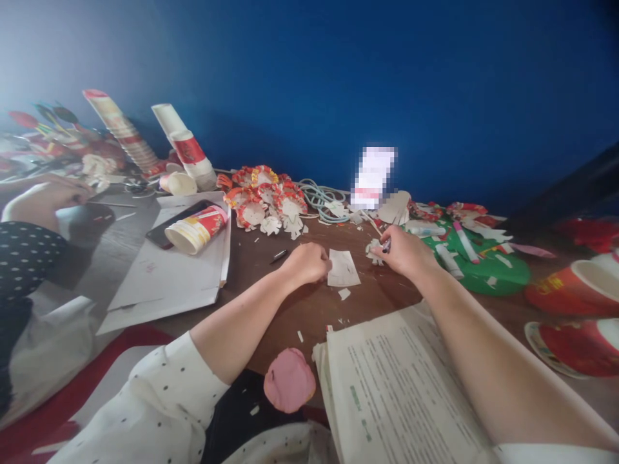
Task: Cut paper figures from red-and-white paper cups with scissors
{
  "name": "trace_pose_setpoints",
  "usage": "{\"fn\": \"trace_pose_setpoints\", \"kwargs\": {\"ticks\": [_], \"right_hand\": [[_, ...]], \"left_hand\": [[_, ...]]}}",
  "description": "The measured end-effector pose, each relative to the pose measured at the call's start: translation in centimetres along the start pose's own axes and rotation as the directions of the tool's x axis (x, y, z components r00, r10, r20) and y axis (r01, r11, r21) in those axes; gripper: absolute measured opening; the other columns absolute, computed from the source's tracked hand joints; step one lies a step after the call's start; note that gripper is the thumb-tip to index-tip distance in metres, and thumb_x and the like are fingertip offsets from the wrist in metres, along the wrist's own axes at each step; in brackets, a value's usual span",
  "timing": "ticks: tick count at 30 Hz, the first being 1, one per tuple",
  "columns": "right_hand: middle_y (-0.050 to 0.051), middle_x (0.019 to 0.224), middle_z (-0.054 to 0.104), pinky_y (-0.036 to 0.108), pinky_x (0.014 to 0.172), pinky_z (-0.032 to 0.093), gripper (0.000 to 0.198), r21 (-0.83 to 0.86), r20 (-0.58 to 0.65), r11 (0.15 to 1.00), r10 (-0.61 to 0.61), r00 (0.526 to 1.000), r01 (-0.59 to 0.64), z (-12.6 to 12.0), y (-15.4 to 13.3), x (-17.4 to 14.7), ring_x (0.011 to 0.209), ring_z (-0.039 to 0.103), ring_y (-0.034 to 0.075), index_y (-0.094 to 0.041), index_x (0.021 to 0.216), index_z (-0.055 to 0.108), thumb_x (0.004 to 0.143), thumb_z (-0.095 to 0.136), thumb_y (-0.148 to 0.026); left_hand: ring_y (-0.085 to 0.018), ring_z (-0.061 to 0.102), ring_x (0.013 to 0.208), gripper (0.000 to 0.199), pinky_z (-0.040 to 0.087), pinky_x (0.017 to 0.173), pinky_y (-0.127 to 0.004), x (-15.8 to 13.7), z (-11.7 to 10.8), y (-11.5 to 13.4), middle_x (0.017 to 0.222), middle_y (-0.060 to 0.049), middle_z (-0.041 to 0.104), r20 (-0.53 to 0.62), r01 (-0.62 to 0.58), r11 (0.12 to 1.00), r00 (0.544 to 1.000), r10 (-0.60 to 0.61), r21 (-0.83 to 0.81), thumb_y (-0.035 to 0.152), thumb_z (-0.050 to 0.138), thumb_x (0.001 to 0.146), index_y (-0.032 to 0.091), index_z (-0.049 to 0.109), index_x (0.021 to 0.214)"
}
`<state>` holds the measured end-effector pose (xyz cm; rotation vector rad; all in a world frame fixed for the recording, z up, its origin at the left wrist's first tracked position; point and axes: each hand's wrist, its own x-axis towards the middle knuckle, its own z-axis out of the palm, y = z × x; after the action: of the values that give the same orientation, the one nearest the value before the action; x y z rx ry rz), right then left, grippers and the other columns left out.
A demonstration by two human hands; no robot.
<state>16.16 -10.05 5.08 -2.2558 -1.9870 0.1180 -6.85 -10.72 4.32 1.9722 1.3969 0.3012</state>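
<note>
My left hand is closed, its fingertips down at the left edge of a small white paper piece on the brown table. What those fingers hold, if anything, is hidden. To the right, my right hand is closed around a slim pen-like thing with a dark end, partly covered by the fingers. Just beside its fingertips lies a white paper cut-out with a jagged edge. A dark pen lies left of my left wrist. Closer to me is a paper scrap.
A person's hand works at the left. Cut red-and-white paper cups, a cable and a blurred lit screen stand along the blue wall. A printed sheet, a pink round piece and a green disc lie nearer.
</note>
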Motion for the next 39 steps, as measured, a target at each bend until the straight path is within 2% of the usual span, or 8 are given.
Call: {"fn": "trace_pose_setpoints", "kwargs": {"ticks": [5, 9, 13, 18, 22, 29, 35, 39], "right_hand": [[0.005, 0.075, 0.069, 0.030, 0.059, 0.046, 0.017, 0.274, -0.043, 0.961, -0.008, 0.999, 0.019, -0.5, 0.9, 0.1, 0.068, 0.066, 0.022, -0.020, 0.089, 0.062, 0.075, 0.069, -0.026], [0.002, 0.068, 0.066, 0.029, 0.054, 0.052, 0.019, 0.722, 0.122, 0.684, 0.019, 0.992, -0.102, -1.4, 0.3, -0.4, 0.057, 0.066, 0.017, -0.020, 0.087, 0.061, 0.074, 0.073, -0.028], [0.003, 0.070, 0.067, 0.033, 0.058, 0.058, 0.020, 0.843, 0.205, 0.528, -0.128, 0.970, -0.108, -1.7, -1.2, -1.2, 0.060, 0.066, 0.018, -0.020, 0.082, 0.061, 0.071, 0.077, -0.025], [0.001, 0.063, 0.065, 0.027, 0.050, 0.050, 0.020, 0.802, 0.197, 0.597, -0.243, 0.950, -0.014, -1.5, -2.3, -2.3, 0.053, 0.061, 0.015, -0.020, 0.081, 0.060, 0.072, 0.074, -0.031], [0.002, 0.070, 0.067, 0.027, 0.054, 0.047, 0.018, 0.696, 0.104, 0.707, -0.270, 0.957, 0.124, -0.9, -2.3, -2.5, 0.060, 0.062, 0.016, -0.019, 0.081, 0.061, 0.072, 0.070, -0.033], [0.003, 0.079, 0.069, 0.029, 0.066, 0.044, 0.015, 0.523, -0.033, 0.796, -0.338, 0.941, 0.304, 0.7, -2.0, -2.0, 0.071, 0.062, 0.018, -0.019, 0.080, 0.062, 0.074, 0.065, -0.033], [0.002, 0.078, 0.067, 0.027, 0.062, 0.039, 0.012, 0.345, -0.038, 0.885, -0.321, 0.946, 0.314, 0.8, -2.9, -3.1, 0.070, 0.060, 0.018, -0.022, 0.086, 0.060, 0.077, 0.061, -0.030], [0.000, 0.073, 0.065, 0.027, 0.056, 0.033, 0.009, 0.254, -0.052, 0.926, -0.275, 0.960, 0.279, 1.0, -3.8, -4.0, 0.063, 0.058, 0.017, -0.024, 0.087, 0.058, 0.080, 0.057, -0.029]], "left_hand": [[-0.017, 0.063, 0.060, 0.023, 0.048, 0.064, -0.025, -0.5, -0.2, 0.8, 0.061, -0.007, 0.067, -0.014, 0.001, 0.996, 1.000, 0.000, 0.090, 0.025, 0.051, 0.076, 0.016, 0.066, 0.062], [-0.023, 0.067, 0.076, 0.029, 0.049, 0.073, -0.029, -0.6, -0.3, 1.1, 0.072, -0.011, 0.069, -0.066, 0.023, 0.971, 0.998, -0.007, 0.238, 0.034, 0.050, 0.082, 0.016, 0.067, 0.066], [-0.028, 0.067, 0.091, 0.032, 0.049, 0.080, -0.036, -1.1, -0.7, 1.2, 0.092, -0.015, 0.070, -0.267, 0.105, 0.918, 0.964, 0.001, 0.383, 0.036, 0.045, 0.088, 0.015, 0.068, 0.091], [-0.023, 0.065, 0.089, 0.027, 0.049, 0.081, -0.033, -2.8, -0.9, 2.3, 0.096, -0.011, 0.067, -0.281, -0.014, 0.876, 0.945, 0.170, 0.483, 0.026, 0.043, 0.091, 0.015, 0.066, 0.095], [-0.022, 0.065, 0.083, 0.025, 0.049, 0.076, -0.032, -4.0, -0.4, 3.3, 0.089, -0.010, 0.065, -0.136, -0.148, 0.827, 0.956, 0.260, 0.543, 0.017, 0.042, 0.089, 0.014, 0.067, 0.087], [-0.026, 0.065, 0.087, 0.018, 0.050, 0.075, -0.033, -5.0, 0.5, 4.3, 0.086, -0.014, 0.065, 0.137, -0.265, 0.744, 0.963, 0.230, 0.613, 0.008, 0.049, 0.081, 0.011, 0.067, 0.085], [-0.025, 0.064, 0.085, 0.006, 0.050, 0.071, -0.032, -5.4, 1.2, 4.4, 0.083, -0.013, 0.065, 0.191, -0.310, 0.720, 0.951, 0.245, 0.621, 0.012, 0.063, 0.075, 0.012, 0.066, 0.080], [-0.026, 0.064, 0.081, 0.016, 0.050, 0.070, -0.033, -5.7, 1.7, 4.4, 0.082, -0.013, 0.066, 0.246, -0.374, 0.672, 0.927, 0.283, 0.639, 0.015, 0.074, 0.065, 0.013, 0.067, 0.079]]}}
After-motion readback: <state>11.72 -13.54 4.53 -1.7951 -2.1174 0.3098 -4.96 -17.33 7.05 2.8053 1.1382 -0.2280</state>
